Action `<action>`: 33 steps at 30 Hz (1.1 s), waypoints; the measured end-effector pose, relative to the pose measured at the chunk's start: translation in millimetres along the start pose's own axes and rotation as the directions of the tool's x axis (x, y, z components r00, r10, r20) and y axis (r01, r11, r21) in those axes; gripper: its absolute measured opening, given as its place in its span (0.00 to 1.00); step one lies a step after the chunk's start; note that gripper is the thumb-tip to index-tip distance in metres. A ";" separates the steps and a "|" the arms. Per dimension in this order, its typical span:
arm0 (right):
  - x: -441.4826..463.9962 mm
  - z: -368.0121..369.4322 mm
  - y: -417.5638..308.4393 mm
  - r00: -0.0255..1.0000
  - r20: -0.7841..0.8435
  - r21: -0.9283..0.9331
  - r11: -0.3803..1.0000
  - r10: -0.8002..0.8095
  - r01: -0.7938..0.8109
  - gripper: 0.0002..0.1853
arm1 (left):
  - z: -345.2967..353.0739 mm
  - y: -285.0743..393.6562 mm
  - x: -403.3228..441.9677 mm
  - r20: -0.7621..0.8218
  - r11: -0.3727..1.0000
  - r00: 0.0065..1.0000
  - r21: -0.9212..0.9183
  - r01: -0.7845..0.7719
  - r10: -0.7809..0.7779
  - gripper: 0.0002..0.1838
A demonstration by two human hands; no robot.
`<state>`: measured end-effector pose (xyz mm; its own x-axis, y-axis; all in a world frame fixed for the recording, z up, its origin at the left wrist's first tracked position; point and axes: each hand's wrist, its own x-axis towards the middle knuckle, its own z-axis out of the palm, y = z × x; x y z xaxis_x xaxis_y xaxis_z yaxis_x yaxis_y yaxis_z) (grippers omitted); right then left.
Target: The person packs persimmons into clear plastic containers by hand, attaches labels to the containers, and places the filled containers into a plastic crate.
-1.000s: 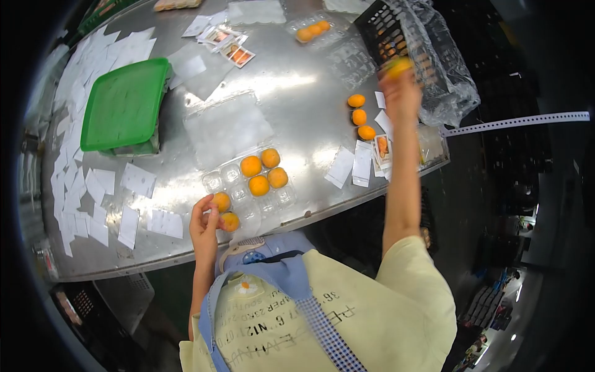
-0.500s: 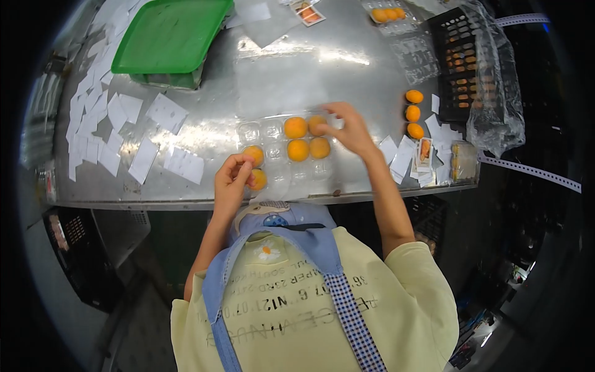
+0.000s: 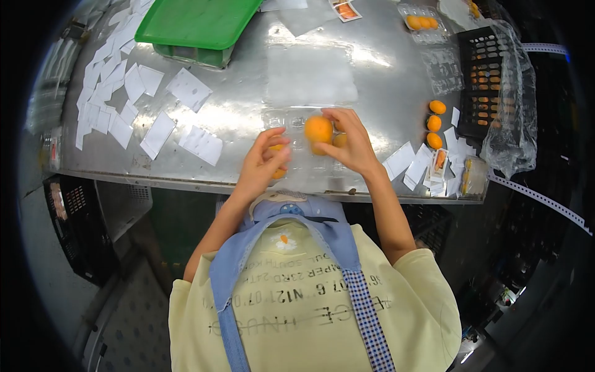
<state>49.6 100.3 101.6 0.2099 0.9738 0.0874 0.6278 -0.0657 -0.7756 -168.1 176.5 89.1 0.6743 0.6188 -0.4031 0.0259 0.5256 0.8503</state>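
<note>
A clear plastic tray with round cups (image 3: 297, 162) lies in front of me near the table's front edge. My right hand (image 3: 352, 141) grips a round orange fruit (image 3: 318, 129) between fingers and thumb, over the tray's right part. Beside that hand, another orange fruit (image 3: 340, 141) shows partly, and one more peeks out under the gripped one. My left hand (image 3: 261, 162) hovers at the tray's left side with fingers curved and apart, slightly blurred. Behind its fingers are orange fruits (image 3: 278, 172), partly hidden.
A green lidded container (image 3: 198, 22) stands far left, with scattered white cards (image 3: 201, 146) near it. On the right are three loose orange fruits (image 3: 434, 124), a black crate (image 3: 480, 80) of fruit under clear plastic, and another clear tray of fruit (image 3: 423, 23).
My right hand has moved inward and closed around an orange fruit. My left hand has loosened from the fruit at the tray's left side. The whole view has shifted slightly.
</note>
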 end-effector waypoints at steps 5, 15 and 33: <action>-6.5 5.7 -46.7 0.976 -0.042 0.087 0.972 -0.214 0.216 0.29 | 13.2 17.2 -0.5 0.222 0.896 0.969 -0.399 0.195 -0.112 0.24; -11.4 30.2 -49.6 0.998 -0.040 0.581 0.814 0.048 -0.016 0.19 | 10.3 21.5 -9.5 0.205 0.899 0.979 -0.428 0.091 -0.001 0.24; -9.0 39.0 -46.5 0.984 -0.030 0.677 0.728 0.178 -0.111 0.14 | 7.4 4.2 -13.0 0.177 0.915 0.984 -0.399 0.068 0.003 0.25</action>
<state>-10.7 103.2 112.4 0.3410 0.9395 -0.0331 -0.0734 -0.0085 -0.9973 -171.3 166.4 100.4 0.7943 0.5075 -0.3339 -0.2244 0.7559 0.6151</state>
